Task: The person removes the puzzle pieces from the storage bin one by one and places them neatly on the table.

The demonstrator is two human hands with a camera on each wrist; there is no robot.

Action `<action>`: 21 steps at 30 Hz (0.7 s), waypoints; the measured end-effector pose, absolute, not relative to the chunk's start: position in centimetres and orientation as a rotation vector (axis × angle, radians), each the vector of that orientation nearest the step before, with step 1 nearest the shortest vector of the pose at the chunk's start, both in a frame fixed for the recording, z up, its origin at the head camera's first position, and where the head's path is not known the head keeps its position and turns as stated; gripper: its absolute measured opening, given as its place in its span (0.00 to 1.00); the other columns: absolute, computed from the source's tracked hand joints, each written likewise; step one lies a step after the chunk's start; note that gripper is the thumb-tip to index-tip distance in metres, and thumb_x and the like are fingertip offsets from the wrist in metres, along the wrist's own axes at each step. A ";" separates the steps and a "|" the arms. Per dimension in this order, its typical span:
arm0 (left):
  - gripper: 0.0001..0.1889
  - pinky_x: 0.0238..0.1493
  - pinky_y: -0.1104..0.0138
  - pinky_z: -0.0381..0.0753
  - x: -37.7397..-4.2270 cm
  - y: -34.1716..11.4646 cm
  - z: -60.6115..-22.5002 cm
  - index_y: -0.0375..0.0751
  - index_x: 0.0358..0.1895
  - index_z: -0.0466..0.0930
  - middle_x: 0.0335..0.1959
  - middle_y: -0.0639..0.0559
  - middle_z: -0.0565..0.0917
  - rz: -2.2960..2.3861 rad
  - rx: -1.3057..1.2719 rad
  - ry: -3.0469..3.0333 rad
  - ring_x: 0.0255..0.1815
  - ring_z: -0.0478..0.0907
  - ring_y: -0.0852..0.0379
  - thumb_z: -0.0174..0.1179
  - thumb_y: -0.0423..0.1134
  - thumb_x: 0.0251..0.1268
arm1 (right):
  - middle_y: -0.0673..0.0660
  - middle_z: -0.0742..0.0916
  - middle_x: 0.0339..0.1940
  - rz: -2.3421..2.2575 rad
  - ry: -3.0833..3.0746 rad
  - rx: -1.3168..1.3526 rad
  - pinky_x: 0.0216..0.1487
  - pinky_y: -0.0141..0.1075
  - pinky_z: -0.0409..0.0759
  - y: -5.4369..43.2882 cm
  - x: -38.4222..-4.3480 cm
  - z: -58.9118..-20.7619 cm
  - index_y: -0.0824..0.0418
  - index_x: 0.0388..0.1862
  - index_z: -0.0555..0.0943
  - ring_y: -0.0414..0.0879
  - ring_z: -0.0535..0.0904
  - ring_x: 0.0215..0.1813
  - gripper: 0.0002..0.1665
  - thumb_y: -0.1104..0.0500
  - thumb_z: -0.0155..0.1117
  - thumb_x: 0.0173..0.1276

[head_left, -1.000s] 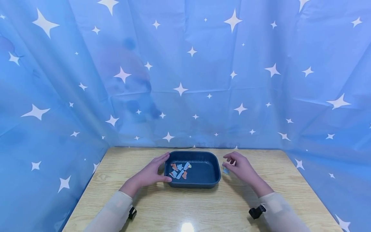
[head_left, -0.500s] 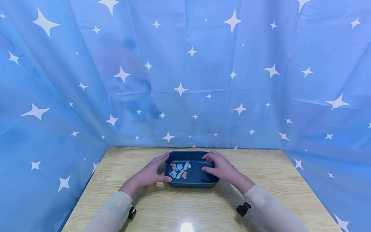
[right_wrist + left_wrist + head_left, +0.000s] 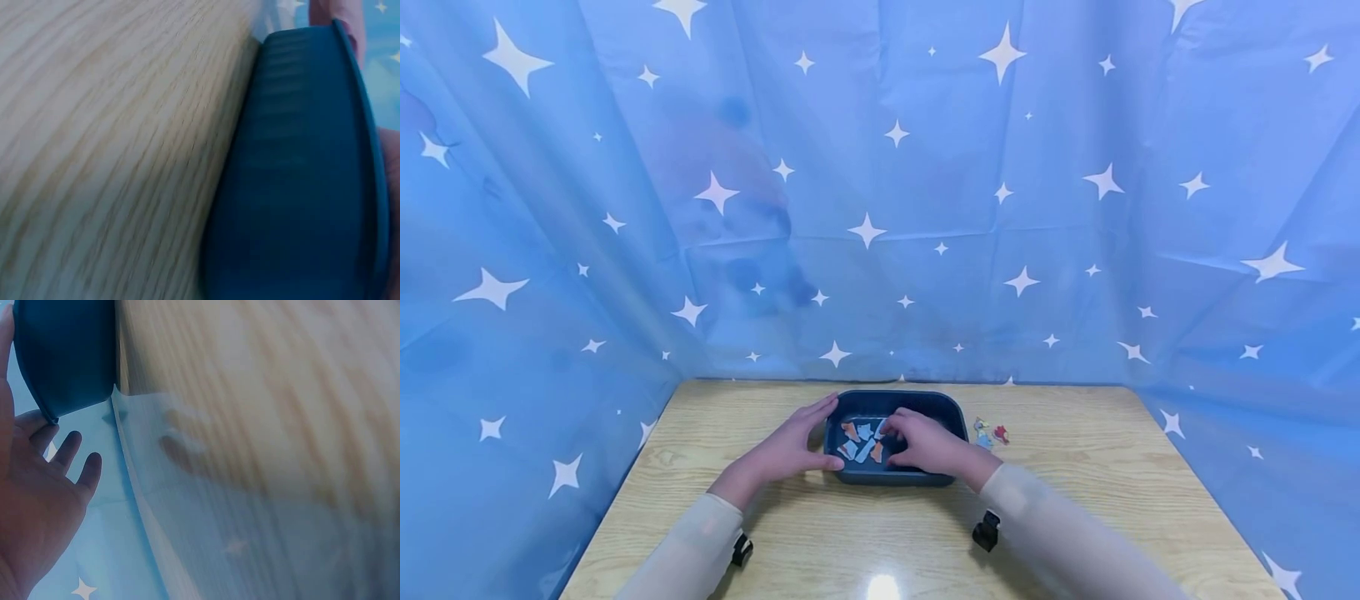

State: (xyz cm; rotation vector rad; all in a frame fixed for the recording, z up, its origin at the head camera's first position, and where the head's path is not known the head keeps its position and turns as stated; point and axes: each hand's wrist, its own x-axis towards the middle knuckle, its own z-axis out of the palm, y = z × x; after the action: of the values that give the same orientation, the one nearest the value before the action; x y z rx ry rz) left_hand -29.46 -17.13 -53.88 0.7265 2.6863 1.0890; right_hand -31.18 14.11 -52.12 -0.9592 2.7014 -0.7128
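A dark blue rectangular tray (image 3: 880, 480) sits on the table. My left hand (image 3: 784, 447) holds its left end, thumb at the front corner and fingers at the back; in the left wrist view, fingertips meet the tray's rim (image 3: 51, 419). Over the inside of the tray reaches my right hand (image 3: 931, 446), thumb and fingers apart, nothing visible between them. Several small flat pieces lie in the tray's left half, among them a light blue piece (image 3: 865, 451) and an orange piece (image 3: 877, 452). The right fingertips overlap a pale piece (image 3: 879, 431) there.
Just right of the tray, small flat pieces lie on the wooden table (image 3: 865, 533), including a red piece (image 3: 1001, 434) and a light blue piece (image 3: 984, 441). A blue curtain (image 3: 880, 275) with white stars hangs behind and at both sides.
My right hand has moved left from the loose pieces beside the tray, across its right rim, to the pieces inside. My left hand has stayed at the tray's left end.
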 end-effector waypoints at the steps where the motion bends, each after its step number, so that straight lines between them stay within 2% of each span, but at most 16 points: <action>1: 0.61 0.85 0.36 0.56 -29.5 -17.1 -53.9 0.53 0.92 0.52 0.93 0.54 0.51 1.085 0.725 2.689 0.91 0.48 0.38 0.79 0.65 0.63 | 0.51 0.86 0.53 -0.702 2.699 -0.965 0.57 0.44 0.88 13.9 -31.3 -52.3 0.59 0.63 0.87 0.46 0.85 0.53 0.25 0.56 0.84 0.71; 7: 0.61 0.86 0.36 0.55 -29.3 -17.0 -53.6 0.53 0.92 0.52 0.93 0.56 0.51 1.100 0.717 2.672 0.91 0.48 0.38 0.79 0.64 0.63 | 0.46 0.86 0.49 -0.603 2.713 -0.963 0.55 0.40 0.88 12.9 -32.0 -53.0 0.56 0.57 0.90 0.40 0.84 0.49 0.20 0.54 0.85 0.70; 13: 0.60 0.85 0.36 0.56 -29.3 -17.0 -53.5 0.51 0.92 0.53 0.93 0.54 0.51 1.104 0.729 2.674 0.91 0.49 0.37 0.80 0.63 0.64 | 0.47 0.85 0.45 -0.616 2.723 -1.016 0.50 0.41 0.87 12.7 -32.3 -53.5 0.57 0.53 0.91 0.41 0.82 0.45 0.17 0.53 0.85 0.70; 21: 0.59 0.86 0.37 0.56 -29.3 -17.0 -53.7 0.51 0.92 0.53 0.93 0.55 0.51 1.094 0.737 2.682 0.91 0.49 0.38 0.80 0.61 0.65 | 0.46 0.85 0.44 -0.594 2.738 -0.934 0.51 0.41 0.87 12.2 -32.1 -53.2 0.56 0.51 0.91 0.40 0.82 0.45 0.16 0.53 0.86 0.69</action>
State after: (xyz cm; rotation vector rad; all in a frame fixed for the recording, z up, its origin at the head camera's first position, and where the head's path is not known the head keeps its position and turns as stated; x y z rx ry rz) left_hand -29.31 -16.95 -53.70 0.7373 2.6815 1.0941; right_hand -32.13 12.15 -53.23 -0.9335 2.7378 -0.5935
